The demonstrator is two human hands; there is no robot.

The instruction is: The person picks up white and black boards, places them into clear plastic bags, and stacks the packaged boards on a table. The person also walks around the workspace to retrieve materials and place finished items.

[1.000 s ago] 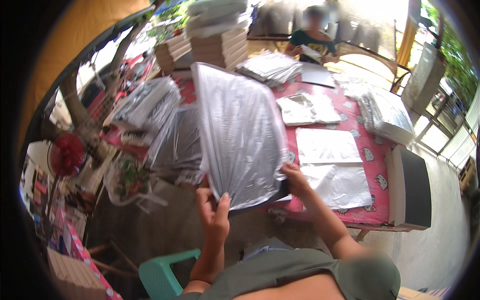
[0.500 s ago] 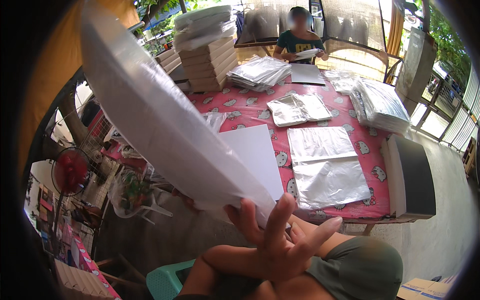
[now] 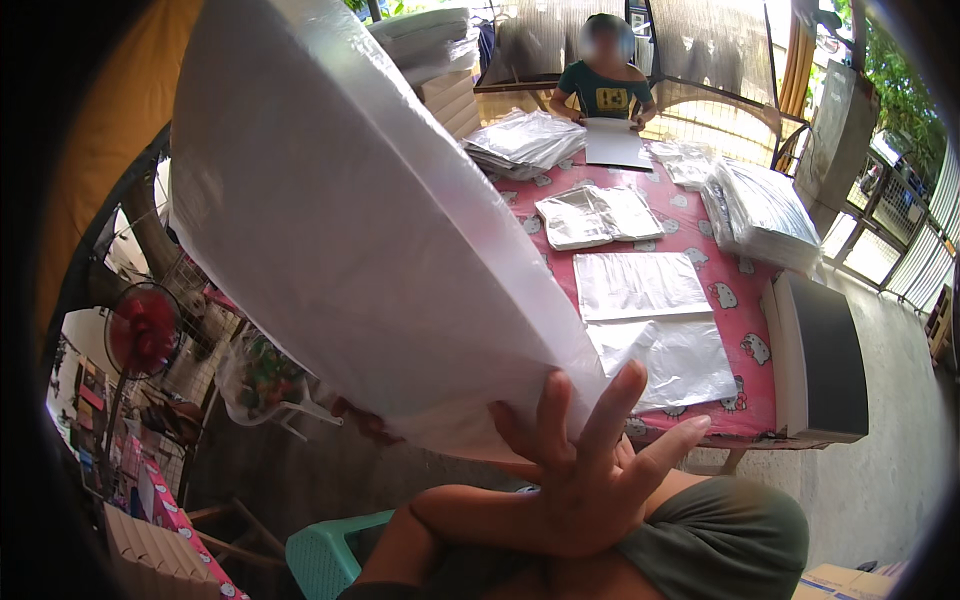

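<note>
Right hand (image 3: 366, 420) grips white plastic-sleeved panel (image 3: 350, 230) at table's (image 3: 762, 398) near edge; left hand (image 3: 592, 478) spreads open against it. Best supported low, both sides, unbent.

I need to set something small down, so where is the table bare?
Pink cloth shows between the white plastic sheets and the dark-faced box, and between the folded plastic and the thick plastic stack. The far end is crowded with a plastic pile and a board. The raised white panel hides the left side.
</note>
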